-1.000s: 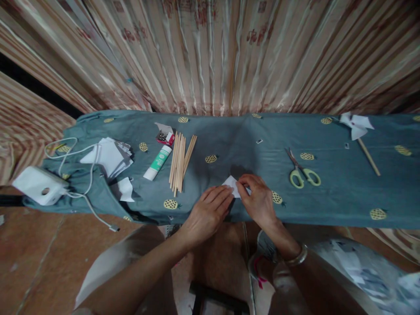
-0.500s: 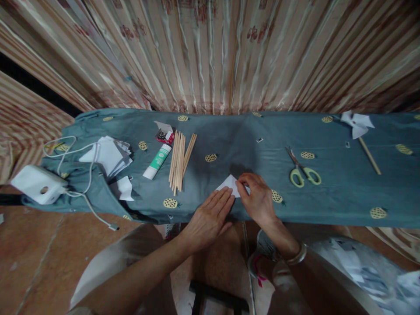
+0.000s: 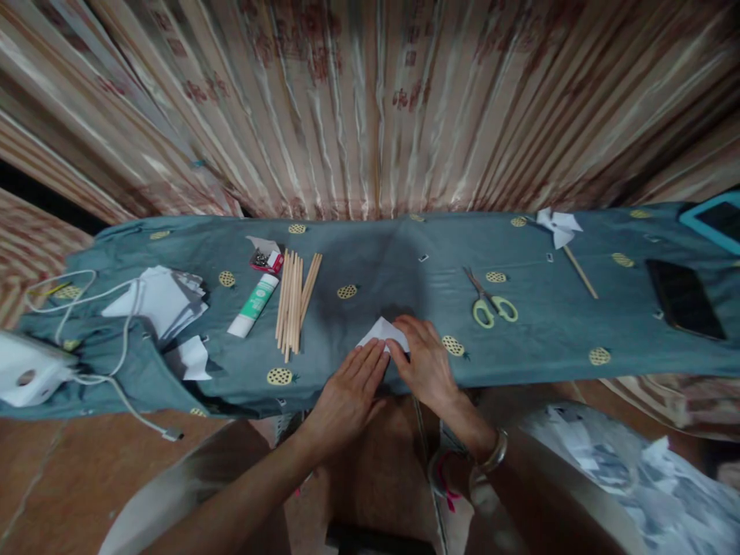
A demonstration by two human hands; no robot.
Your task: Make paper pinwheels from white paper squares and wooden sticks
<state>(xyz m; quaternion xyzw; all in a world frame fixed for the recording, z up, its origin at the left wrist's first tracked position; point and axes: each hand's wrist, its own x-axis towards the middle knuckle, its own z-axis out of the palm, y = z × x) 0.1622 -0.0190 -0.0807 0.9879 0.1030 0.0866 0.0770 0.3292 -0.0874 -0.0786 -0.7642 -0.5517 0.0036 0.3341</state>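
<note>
A small white sheet of paper (image 3: 382,330), folded to a triangle with its point away from me, lies on the cloth. My left hand (image 3: 350,389) rests flat, its stretched fingers pressing the paper's near left part. At the right corner, my right hand (image 3: 425,362) is closed on the paper with bent fingers and thumb; that corner is hidden under it. Green-handled scissors (image 3: 486,299) lie a little to the right. Left of my hands are a bundle of wooden sticks (image 3: 294,301) and a green-and-white glue tube (image 3: 253,306).
A small red box of metal pins (image 3: 266,256), a paper stack (image 3: 159,301), a loose paper piece (image 3: 190,358) and a white device with a cable (image 3: 31,366) are leftward. On the right are a paper pinwheel on a stick (image 3: 570,239), a black phone (image 3: 685,299) and a blue-framed device (image 3: 717,220).
My right fingers have shifted along the paper's right side and cover its corner. The left hand stays flat on it. My view has turned right, bringing the phone and blue-framed device into sight.
</note>
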